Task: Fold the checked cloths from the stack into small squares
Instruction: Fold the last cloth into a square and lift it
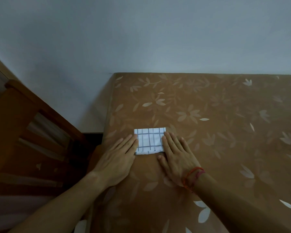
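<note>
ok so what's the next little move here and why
Probably pinch the right edge of the checked cloth with the right hand and fold it over to the left hand: both hands lie flat on its side edges, and it looks wider than deep, not square.

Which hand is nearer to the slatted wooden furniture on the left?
Left. The left hand rests on the checked cloth's left edge, to the right of the slatted wooden furniture. The right hand rests on the cloth's right edge, farther away.
</note>
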`<action>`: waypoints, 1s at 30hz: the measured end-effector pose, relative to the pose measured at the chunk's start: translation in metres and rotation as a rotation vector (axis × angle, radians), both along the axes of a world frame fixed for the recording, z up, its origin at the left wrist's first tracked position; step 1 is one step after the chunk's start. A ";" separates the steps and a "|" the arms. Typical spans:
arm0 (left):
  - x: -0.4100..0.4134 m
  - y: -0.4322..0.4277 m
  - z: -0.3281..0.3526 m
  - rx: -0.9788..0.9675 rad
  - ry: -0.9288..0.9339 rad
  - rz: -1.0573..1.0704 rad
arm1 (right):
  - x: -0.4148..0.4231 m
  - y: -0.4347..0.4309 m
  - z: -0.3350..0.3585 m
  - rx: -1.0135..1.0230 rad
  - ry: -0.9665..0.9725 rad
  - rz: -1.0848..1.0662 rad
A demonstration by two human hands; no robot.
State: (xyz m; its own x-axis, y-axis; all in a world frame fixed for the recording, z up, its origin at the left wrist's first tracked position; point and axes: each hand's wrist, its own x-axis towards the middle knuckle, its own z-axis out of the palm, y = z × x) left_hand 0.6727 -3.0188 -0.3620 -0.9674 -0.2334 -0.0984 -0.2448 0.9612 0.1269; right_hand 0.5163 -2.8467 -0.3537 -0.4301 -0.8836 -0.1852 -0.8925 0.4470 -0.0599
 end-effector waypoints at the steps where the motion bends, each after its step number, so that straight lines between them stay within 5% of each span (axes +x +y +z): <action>1: 0.006 0.000 0.002 -0.004 0.005 -0.002 | 0.000 0.000 0.001 0.011 -0.007 -0.005; 4: 0.006 0.003 0.008 0.053 0.019 0.041 | 0.001 -0.002 0.002 0.016 -0.042 -0.012; 7: -0.007 0.014 0.018 0.359 0.172 0.278 | -0.004 -0.007 0.006 -0.049 -0.149 -0.036; 10: -0.015 0.018 0.023 0.557 0.427 0.590 | -0.008 -0.013 0.013 -0.286 -0.318 -0.094; 14: -0.025 0.020 0.027 1.074 0.564 0.968 | 0.000 -0.018 0.041 -0.567 -0.585 -0.374; 17: -0.030 0.025 0.042 1.328 0.694 1.009 | -0.005 -0.012 0.046 -0.600 -0.854 -0.691; 19: -0.030 0.029 0.050 1.403 0.698 1.011 | -0.013 -0.008 0.026 -0.325 -1.043 -0.900; 22: -0.033 0.030 0.057 1.500 0.697 1.028 | -0.070 0.009 -0.109 -0.388 -1.112 -0.912; 26: -0.032 0.033 0.059 1.533 0.663 1.016 | -0.021 -0.026 0.013 -0.680 -1.146 -0.936; 30: -0.030 0.036 0.058 1.551 0.649 1.004 | -0.005 -0.032 0.041 -0.833 -1.159 -0.900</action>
State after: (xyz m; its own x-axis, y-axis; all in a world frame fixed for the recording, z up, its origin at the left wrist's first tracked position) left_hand 0.6425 -2.9824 -0.3035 -0.5299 -0.7068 -0.4686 -0.1181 -0.4856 0.8661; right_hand 0.5116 -2.8786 -0.3124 -0.7976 -0.4641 -0.3852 0.2904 0.2643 -0.9197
